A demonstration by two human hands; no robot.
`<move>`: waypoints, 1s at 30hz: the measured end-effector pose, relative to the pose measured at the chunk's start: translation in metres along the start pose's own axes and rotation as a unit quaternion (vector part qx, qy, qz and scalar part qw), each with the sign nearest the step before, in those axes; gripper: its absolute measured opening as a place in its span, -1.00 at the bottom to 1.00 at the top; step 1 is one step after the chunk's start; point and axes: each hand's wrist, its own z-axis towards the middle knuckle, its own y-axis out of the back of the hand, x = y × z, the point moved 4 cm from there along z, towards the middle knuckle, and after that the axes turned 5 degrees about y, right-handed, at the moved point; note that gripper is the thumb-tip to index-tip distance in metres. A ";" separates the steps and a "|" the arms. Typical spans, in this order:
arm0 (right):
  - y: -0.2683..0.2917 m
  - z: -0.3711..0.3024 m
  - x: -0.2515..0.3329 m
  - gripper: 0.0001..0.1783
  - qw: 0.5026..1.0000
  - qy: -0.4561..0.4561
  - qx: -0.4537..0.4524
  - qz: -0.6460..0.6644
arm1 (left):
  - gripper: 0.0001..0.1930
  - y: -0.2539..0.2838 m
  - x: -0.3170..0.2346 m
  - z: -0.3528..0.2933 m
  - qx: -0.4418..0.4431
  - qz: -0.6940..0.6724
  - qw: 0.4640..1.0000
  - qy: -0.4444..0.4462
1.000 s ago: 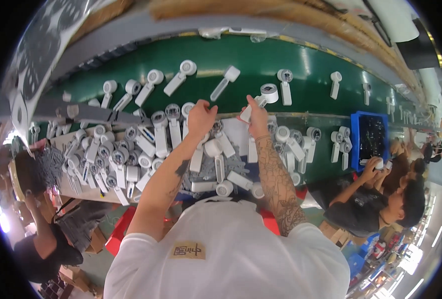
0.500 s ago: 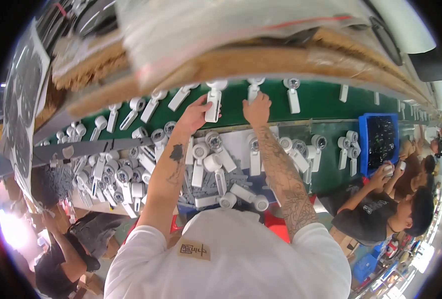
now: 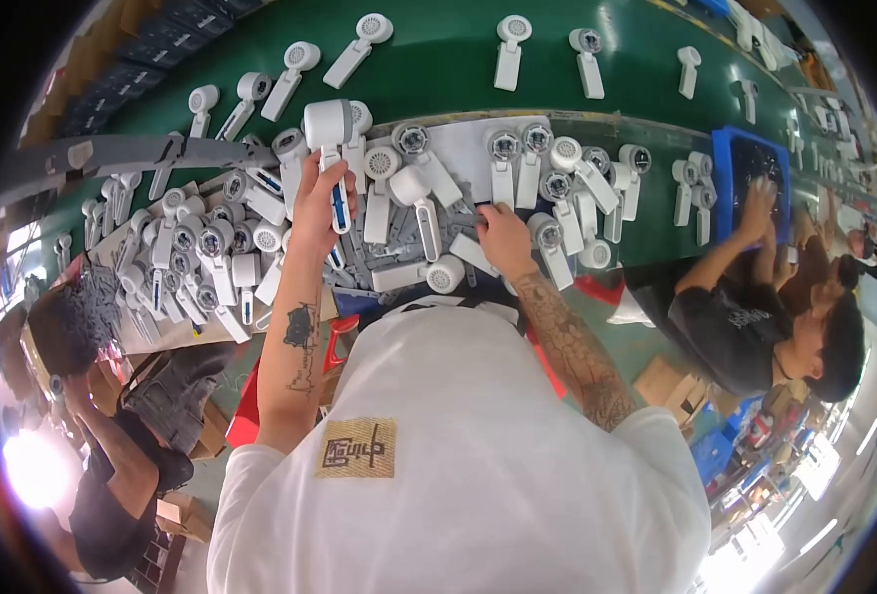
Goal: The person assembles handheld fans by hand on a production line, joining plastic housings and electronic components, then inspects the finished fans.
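Observation:
My left hand [image 3: 322, 203] is wrapped round the handle of a white handheld fan [image 3: 328, 127], held upright with its round head up. A blue strip shows in the slot of that handle. My right hand [image 3: 504, 241] is over the heap of small grey plastic parts [image 3: 384, 269] at the table's front. Its fingers are pinched together at the tips, and what lies between them is too small to make out. White fans [image 3: 425, 216] with grille or open heads lie between my hands. Another fan [image 3: 551, 247] lies just right of my right hand.
A green conveyor belt [image 3: 438, 69] carries spaced-out fans across the back. Many fans [image 3: 216, 247] are piled at the left, beside a grey rail [image 3: 112, 153]. A blue bin [image 3: 724, 188] stands at the right, where a co-worker [image 3: 745, 327] reaches in. Another person [image 3: 112, 485] sits at the left.
Both hands have come back from the belt toward me, the left still holding a fan. My right hand has left the fan on the belt for the grey parts. The view has tilted.

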 end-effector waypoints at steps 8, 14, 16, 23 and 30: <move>-0.012 0.012 0.018 -0.84 0.992 0.117 -0.015 -0.041 | -0.66 -0.002 0.035 -0.032 0.014 -0.042 0.999 0.026; -0.006 0.018 0.011 -0.84 0.988 0.116 0.097 0.015 | -0.66 -0.004 0.035 -0.035 0.007 -0.038 0.999 0.030; -0.002 0.020 0.020 -0.79 0.995 0.042 0.086 -0.003 | -0.66 -0.003 0.035 -0.035 0.009 -0.032 0.999 0.031; -0.024 0.017 0.023 -0.76 0.994 -0.093 -0.022 -0.060 | -0.65 -0.015 0.037 -0.034 0.024 -0.026 0.999 0.030; -0.023 0.011 0.030 -0.77 0.995 0.015 -0.083 -0.057 | -0.62 -0.024 0.044 -0.027 0.050 -0.001 0.998 0.038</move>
